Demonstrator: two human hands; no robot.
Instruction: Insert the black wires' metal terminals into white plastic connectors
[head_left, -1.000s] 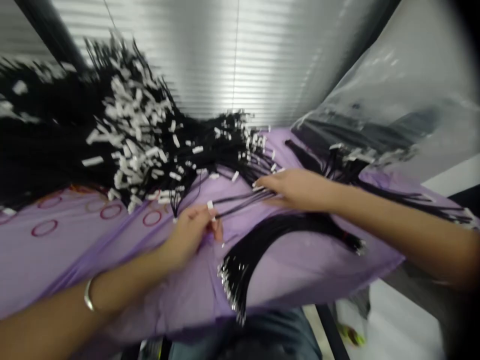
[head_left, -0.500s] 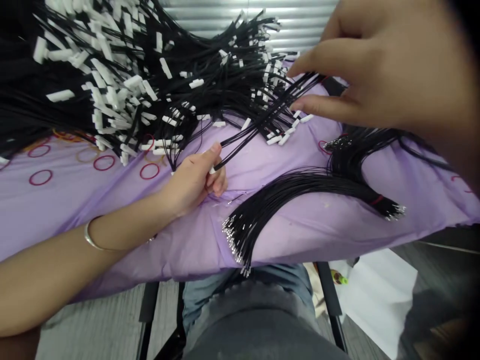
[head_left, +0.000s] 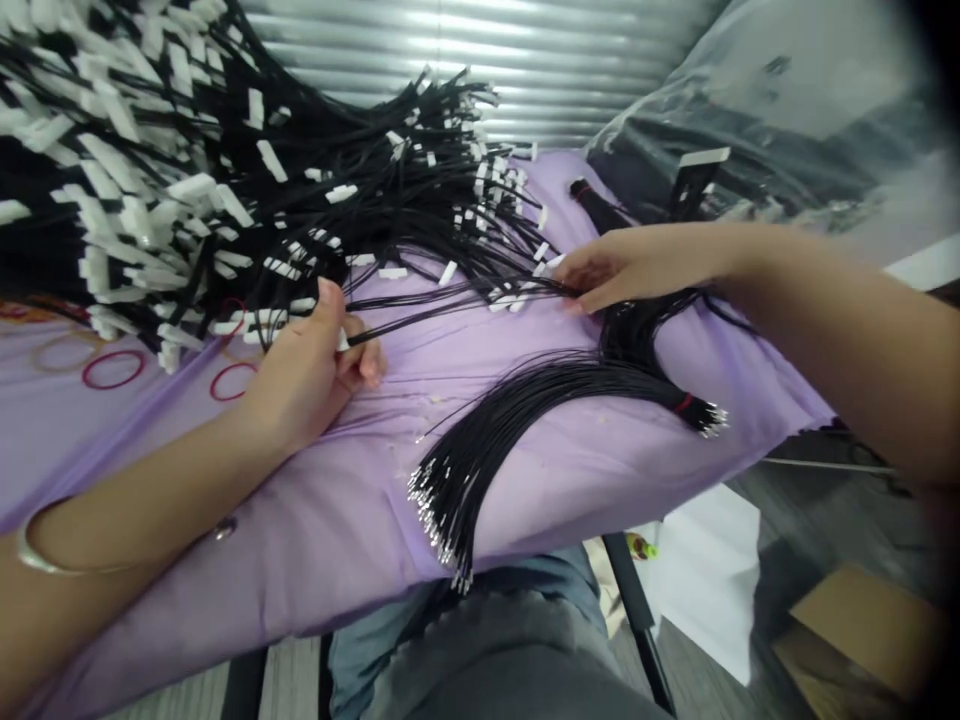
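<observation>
My left hand (head_left: 315,365) pinches the white connector end of a few thin black cables (head_left: 427,318) above the purple cloth. Those cables stretch rightward to my right hand (head_left: 637,265), whose thumb and fingers close around their other part; the exact ends there are hidden. Below them lies a curved bundle of black wires (head_left: 540,400) with bare silvery tips, tied by a red band (head_left: 682,403) at its right end. Behind my left hand rises a big heap of black cables (head_left: 375,190) with white connectors.
Red rubber bands (head_left: 112,370) lie on the purple cloth (head_left: 330,530) at left. Another dark wire bundle (head_left: 634,335) rests under my right hand. A clear plastic bag (head_left: 817,130) stands at back right, before a ribbed metallic wall (head_left: 525,60). White paper (head_left: 712,570) and cardboard (head_left: 862,620) are on the floor.
My right hand has come down and its fingers have closed in on the cables, which now run flatter. The view has shifted rightward, bringing the plastic bag into sight.
</observation>
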